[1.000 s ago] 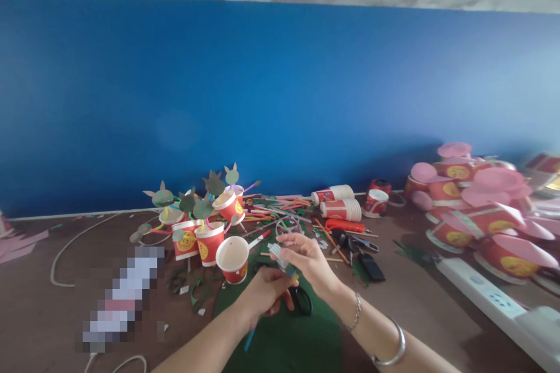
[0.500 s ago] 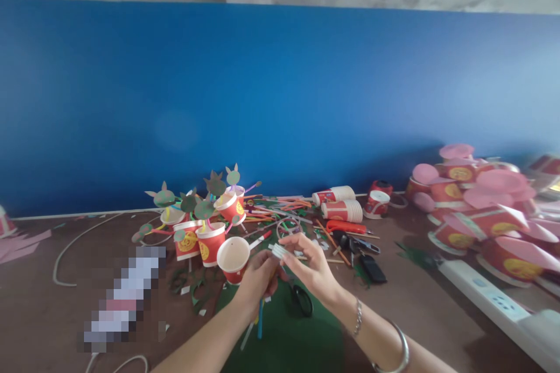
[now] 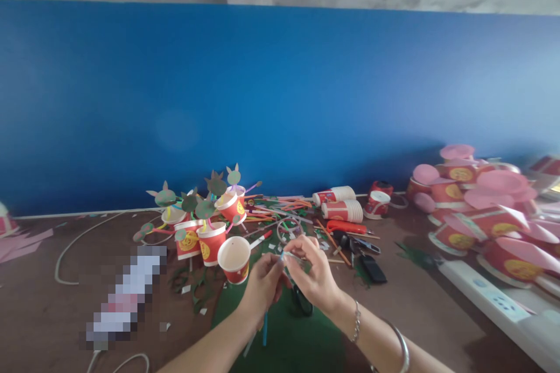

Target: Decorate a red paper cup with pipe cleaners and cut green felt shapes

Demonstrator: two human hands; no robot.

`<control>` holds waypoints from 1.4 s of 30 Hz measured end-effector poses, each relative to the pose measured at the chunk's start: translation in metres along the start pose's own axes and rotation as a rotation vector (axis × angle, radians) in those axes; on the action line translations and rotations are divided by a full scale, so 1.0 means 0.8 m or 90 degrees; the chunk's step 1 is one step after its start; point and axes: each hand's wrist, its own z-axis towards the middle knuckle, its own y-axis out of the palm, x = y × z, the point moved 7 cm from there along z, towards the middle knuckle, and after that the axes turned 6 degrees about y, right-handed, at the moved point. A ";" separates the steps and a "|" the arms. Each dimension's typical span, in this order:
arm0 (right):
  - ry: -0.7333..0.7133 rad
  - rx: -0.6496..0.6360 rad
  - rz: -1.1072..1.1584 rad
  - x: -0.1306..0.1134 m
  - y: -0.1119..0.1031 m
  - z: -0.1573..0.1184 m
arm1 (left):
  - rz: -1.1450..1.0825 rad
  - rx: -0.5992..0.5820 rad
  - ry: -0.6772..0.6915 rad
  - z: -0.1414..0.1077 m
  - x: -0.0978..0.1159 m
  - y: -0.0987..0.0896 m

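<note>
My left hand [image 3: 263, 280] is closed around a blue straw [image 3: 265, 329], whose lower end sticks out below the fingers while a bluish tip shows near my thumb. A paler straw hangs beside it. My right hand [image 3: 312, 271] pinches at that tip, thumb and forefinger together; the small pale bit between them is too tiny to name. Below the hands, black-handled scissors [image 3: 303, 302] show over dark green paper [image 3: 284, 344]; whether they rest on it I cannot tell. Left of my hands stands a red-and-white paper cup [image 3: 234, 256].
Paper cups with green animal heads [image 3: 212, 242] stand at left. Behind my hands lie many straws [image 3: 280, 207], a red-capped marker [image 3: 261, 239] and stacked cups [image 3: 341, 210]. Pink-topped cups [image 3: 501, 186] and a power strip [image 3: 485, 297] occupy the right.
The white piece seen at my right fingertips is now mostly hidden, and those fingers have closed in on the straw's tip. Both hands have shifted slightly.
</note>
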 end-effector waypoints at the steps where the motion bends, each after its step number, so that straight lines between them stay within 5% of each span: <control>1: -0.011 0.008 -0.002 -0.002 -0.001 -0.001 | 0.004 -0.001 0.005 0.000 0.000 0.001; 18: 0.003 0.082 0.055 0.023 -0.006 -0.007 | -0.021 0.004 -0.016 0.003 0.003 -0.005; 42: 0.051 0.084 0.123 0.040 -0.003 -0.009 | -0.046 0.026 -0.019 0.000 0.010 -0.006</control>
